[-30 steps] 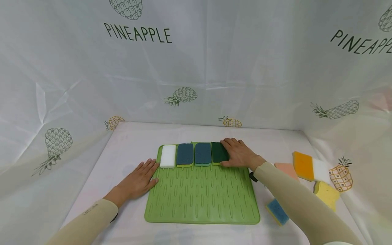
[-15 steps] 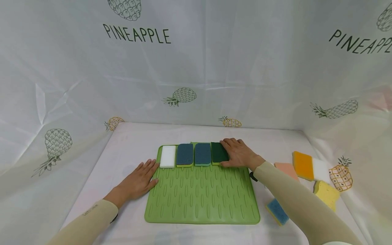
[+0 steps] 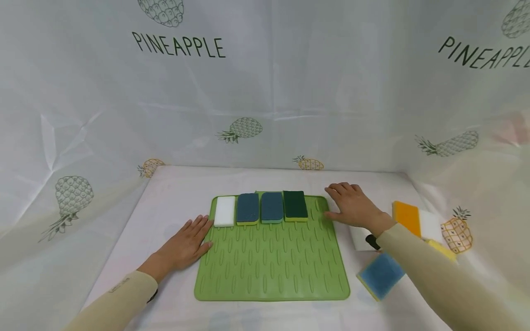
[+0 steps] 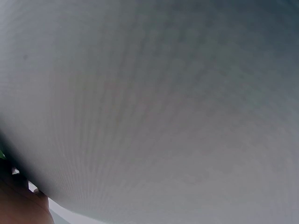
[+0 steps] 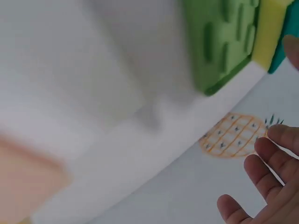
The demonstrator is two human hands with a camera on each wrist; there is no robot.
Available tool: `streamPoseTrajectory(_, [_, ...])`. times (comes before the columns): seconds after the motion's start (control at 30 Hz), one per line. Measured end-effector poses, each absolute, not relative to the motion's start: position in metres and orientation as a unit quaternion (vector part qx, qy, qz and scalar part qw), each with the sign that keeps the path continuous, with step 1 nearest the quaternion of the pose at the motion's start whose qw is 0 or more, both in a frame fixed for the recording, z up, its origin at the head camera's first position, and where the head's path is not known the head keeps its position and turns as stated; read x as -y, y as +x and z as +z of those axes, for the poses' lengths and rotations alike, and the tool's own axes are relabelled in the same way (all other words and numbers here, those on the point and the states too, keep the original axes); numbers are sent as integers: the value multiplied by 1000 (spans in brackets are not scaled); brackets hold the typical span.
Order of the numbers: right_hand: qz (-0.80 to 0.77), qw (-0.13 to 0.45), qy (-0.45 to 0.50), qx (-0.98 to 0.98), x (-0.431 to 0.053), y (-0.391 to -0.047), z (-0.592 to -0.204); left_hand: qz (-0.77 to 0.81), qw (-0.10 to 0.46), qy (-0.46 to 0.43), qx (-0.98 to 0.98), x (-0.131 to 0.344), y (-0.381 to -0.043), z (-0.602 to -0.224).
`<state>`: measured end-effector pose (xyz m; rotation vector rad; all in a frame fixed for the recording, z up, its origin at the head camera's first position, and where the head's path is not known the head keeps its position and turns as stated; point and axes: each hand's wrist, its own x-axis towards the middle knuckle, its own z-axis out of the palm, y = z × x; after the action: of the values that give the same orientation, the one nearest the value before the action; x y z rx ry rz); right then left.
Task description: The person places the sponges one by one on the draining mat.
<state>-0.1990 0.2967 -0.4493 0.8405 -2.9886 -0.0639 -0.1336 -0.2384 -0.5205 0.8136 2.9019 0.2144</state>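
A row of sponges lies along the far edge of a green ridged mat (image 3: 271, 262): a white one (image 3: 225, 211), two blue-grey ones, the left (image 3: 247, 208) and the right (image 3: 272, 207), and a dark green-and-yellow one (image 3: 295, 205). My left hand (image 3: 182, 246) rests flat, fingertips at the mat's left edge by the white sponge. Cloth fills most of the left wrist view. My right hand (image 3: 349, 207) is by the mat's upper right corner, apart from the dark green sponge, holding nothing. Its spread fingers (image 5: 266, 182) show in the right wrist view.
Right of the mat lie an orange sponge (image 3: 407, 217), a white one (image 3: 429, 225), a blue one (image 3: 382, 276) and a yellow one (image 3: 440, 249), partly behind my right sleeve. A white piece (image 3: 361, 240) shows below my wrist. Pineapple-print sheeting (image 3: 265, 82) stands behind the table.
My right hand has let go of the dark green sponge and moved right, off the row. That sponge stays on the mat. My left hand keeps its place.
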Motion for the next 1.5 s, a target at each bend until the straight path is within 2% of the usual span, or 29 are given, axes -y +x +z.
streamPoseTrajectory(0.2, [-80,73,320,941,-344,-168,-449,70,60,269,-959,240,-134,-523])
streamPoseTrajectory(0.43, [-98,47,324,940,-375,-136,-458,72,50,276,-957,239,-134,-521])
streamPoseTrajectory(0.73, [-88,62,289,951,-387,-129,-469,65,56,276,-957,239,-134,-520])
streamPoseTrajectory(1.2, [-58,-14,240,969,-387,-124,-476,63,55,273,-958,238,-133,-518])
streamPoseTrajectory(1.27, [-52,-1,243,969,-387,-125,-479,60,57,273,-959,238,-133,-518])
streamPoseTrajectory(1.4, [-40,74,261,962,-382,-132,-478,58,62,270,-959,238,-134,-517])
streamPoseTrajectory(1.5, [-32,110,264,958,-375,-140,-473,58,62,268,-960,238,-133,-517])
